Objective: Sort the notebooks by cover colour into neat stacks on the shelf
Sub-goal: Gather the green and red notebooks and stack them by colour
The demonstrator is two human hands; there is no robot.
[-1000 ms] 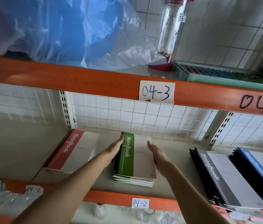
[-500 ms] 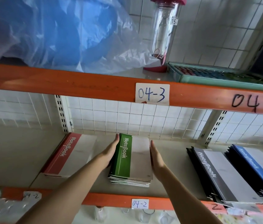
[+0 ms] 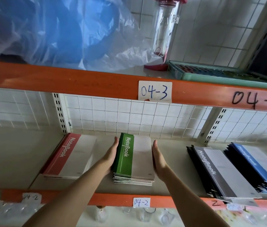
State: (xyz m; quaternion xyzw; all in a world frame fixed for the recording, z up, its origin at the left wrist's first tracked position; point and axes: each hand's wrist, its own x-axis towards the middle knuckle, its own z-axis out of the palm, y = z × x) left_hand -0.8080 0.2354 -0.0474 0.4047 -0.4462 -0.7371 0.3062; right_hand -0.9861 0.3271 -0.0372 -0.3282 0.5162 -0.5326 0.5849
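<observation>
1. Green notebook stack [image 3: 133, 158]: green spine band w/ white "NoteBook" lettering + thin white line; rest of cover pale grey-beige; page edges white.
2. Red notebook stack [image 3: 71, 157], left: salmon-red band, white lettering, off-white cover.
3. Grey notebook stack [image 3: 219, 171], right: dark grey band w/ white lettering, light grey cover, black spine edges.
4. Blue notebook stack [image 3: 257, 164], far right: blue band, pale cover, black edges.
5. Shelf [image 3: 175, 164]: cream board; beams orange.
6. Labels [image 3: 155, 91]: white paper, blue handwriting; black marker digits directly on orange beam, right.
7. Back wall [image 3: 129, 118]: white square tiles behind white wire grid.
8. Plastic sheet [image 3: 60, 28], upper shelf: translucent white over blue.
9. Bottle [image 3: 166, 30]: clear, pink-red cap + base.
10. Tray [image 3: 227, 74]: mint green.
</observation>
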